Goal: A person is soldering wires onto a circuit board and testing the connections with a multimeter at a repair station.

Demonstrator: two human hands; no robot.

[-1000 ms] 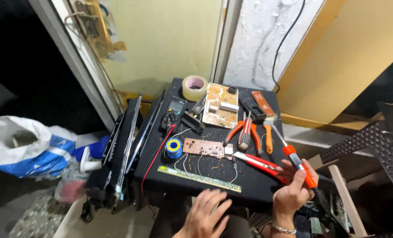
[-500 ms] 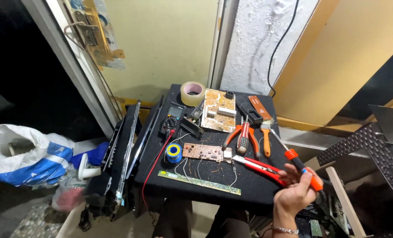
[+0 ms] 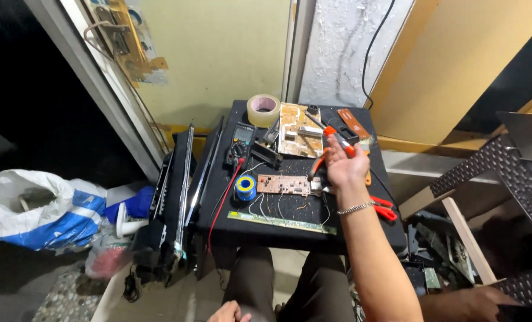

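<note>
One screwdriver [image 3: 330,132], orange-handled, sits clamped in the raised right hand [image 3: 344,166] above the brown circuit board [image 3: 282,184]. The left hand [image 3: 229,312] rests low with fingers loosely together.

right hand [image 3: 344,167] raised, fingers closed, left hand [image 3: 229,312] low

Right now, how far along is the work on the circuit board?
Early, it seems. Laid out: brown board with loose wires, solder spool, multimeter. In hand: right hand holds a screwdriver above the table; left hand sits by the knee. Left: nothing touches the board yet.
</note>
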